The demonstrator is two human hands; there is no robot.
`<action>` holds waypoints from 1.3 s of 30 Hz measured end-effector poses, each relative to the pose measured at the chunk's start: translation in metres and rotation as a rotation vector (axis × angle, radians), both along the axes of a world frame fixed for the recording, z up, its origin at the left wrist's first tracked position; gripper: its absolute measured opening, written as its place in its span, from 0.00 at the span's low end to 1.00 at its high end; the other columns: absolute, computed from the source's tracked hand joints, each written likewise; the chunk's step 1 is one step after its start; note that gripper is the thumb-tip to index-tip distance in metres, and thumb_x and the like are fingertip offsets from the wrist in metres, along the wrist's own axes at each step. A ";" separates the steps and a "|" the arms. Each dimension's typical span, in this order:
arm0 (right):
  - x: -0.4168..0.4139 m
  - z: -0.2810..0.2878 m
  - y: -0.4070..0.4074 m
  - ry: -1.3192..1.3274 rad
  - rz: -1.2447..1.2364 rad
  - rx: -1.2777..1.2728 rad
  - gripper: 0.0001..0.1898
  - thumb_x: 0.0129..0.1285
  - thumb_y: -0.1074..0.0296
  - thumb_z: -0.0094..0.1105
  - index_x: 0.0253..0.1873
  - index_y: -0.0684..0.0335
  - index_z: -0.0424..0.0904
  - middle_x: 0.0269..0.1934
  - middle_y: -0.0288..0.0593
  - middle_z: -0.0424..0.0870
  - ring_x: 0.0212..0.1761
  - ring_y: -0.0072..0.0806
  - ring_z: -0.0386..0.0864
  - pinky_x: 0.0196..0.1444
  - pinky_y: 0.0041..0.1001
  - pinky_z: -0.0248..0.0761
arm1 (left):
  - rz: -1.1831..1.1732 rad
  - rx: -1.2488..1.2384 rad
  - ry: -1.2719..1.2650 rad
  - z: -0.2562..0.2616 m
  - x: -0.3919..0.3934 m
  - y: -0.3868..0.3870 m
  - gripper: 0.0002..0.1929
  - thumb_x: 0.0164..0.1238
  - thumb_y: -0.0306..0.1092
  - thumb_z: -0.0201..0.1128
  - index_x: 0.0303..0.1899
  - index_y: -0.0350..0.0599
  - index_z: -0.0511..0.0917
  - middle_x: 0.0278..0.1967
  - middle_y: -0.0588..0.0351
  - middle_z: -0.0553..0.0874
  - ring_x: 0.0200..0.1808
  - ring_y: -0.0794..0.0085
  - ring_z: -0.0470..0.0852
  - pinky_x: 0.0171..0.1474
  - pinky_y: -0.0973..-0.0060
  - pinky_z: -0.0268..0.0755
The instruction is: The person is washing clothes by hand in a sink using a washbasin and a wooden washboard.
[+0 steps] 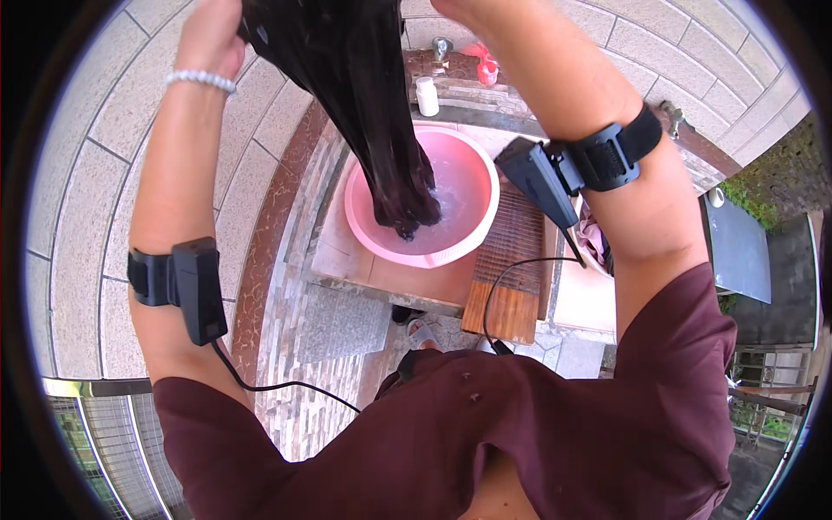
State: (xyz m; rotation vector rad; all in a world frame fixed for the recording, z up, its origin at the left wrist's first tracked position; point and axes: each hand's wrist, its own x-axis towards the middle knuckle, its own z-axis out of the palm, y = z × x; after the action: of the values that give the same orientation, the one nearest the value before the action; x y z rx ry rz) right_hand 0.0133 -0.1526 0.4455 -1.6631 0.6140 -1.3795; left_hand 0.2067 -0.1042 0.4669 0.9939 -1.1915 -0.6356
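Observation:
A long, dark, wet cloth (364,97) hangs from the top edge of the view, its bunched lower end in the cloudy water of a round pink plastic basin (484,227). My left hand (218,39), with a beaded bracelet at the wrist, is raised at the upper left against the cloth's edge; its fingers are mostly hidden. Only the base of my right hand (455,6) shows at the top edge, right of the cloth, so what it touches cannot be seen. Black devices are strapped to both arms.
A wooden washboard (504,286) lies right of the basin on the tiled ledge (338,260). Behind stand a white bottle (427,96), a metal tap (442,49) and a small pink-red container (487,70). Another basin with cloth (591,237) is partly hidden by my right arm. Cables hang from both devices.

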 end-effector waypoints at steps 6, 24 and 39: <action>0.000 0.023 0.051 0.526 0.080 -0.125 0.55 0.42 0.67 0.73 0.73 0.68 0.44 0.46 0.63 0.79 0.38 0.45 0.82 0.32 0.35 0.79 | -0.269 -0.134 -0.224 -0.016 -0.035 -0.005 0.07 0.67 0.32 0.55 0.31 0.43 0.78 0.30 0.62 0.79 0.32 0.80 0.76 0.37 0.79 0.69; 0.010 -0.465 0.014 1.600 0.074 0.722 0.37 0.58 0.57 0.59 0.73 0.46 0.56 0.75 0.63 0.36 0.71 0.64 0.55 0.67 0.46 0.62 | -0.612 1.246 -1.465 -0.458 -0.063 -0.017 0.56 0.45 0.68 0.67 0.74 0.71 0.42 0.75 0.46 0.36 0.75 0.41 0.34 0.64 0.30 0.47; 0.008 -0.430 0.018 1.192 -0.035 0.595 0.21 0.52 0.70 0.63 0.54 0.64 0.80 0.47 0.54 0.83 0.50 0.47 0.81 0.54 0.38 0.73 | -0.903 1.085 -1.182 -0.493 0.006 -0.045 0.42 0.37 0.56 0.76 0.51 0.31 0.77 0.49 0.37 0.82 0.52 0.52 0.80 0.59 0.64 0.70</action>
State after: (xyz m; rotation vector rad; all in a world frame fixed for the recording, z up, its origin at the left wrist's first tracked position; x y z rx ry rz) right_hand 0.0215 -0.1343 0.0151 -1.8069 1.5241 -0.0128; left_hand 0.2123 -0.1494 -0.0259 1.8485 -2.5018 -1.6200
